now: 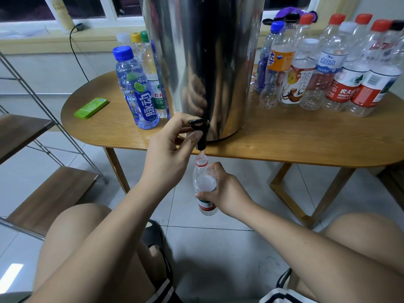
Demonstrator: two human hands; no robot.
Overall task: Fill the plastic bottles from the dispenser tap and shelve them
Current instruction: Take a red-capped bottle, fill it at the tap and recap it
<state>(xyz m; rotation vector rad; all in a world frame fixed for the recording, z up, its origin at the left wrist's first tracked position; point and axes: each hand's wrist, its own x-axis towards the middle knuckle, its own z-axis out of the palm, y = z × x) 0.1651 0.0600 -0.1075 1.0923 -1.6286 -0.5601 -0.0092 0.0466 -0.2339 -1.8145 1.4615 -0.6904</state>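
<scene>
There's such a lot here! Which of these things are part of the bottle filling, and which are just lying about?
Part of the job: steel dispenser, its black tap gripped by the left hand, the bottle held under it by the right hand, the capped bottles on the table, the shelf rack.
Lying about: green case, black cable, purple thing.

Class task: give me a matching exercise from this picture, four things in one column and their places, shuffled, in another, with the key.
1. left hand
2. right hand
3. green case
4. orange-label bottle

A. stands on the table, right of the dispenser
B. grips the uncapped bottle under the tap
C. holds the tap
D. lies flat, left of the dispenser

Pairs: 1-C, 2-B, 3-D, 4-A
</scene>
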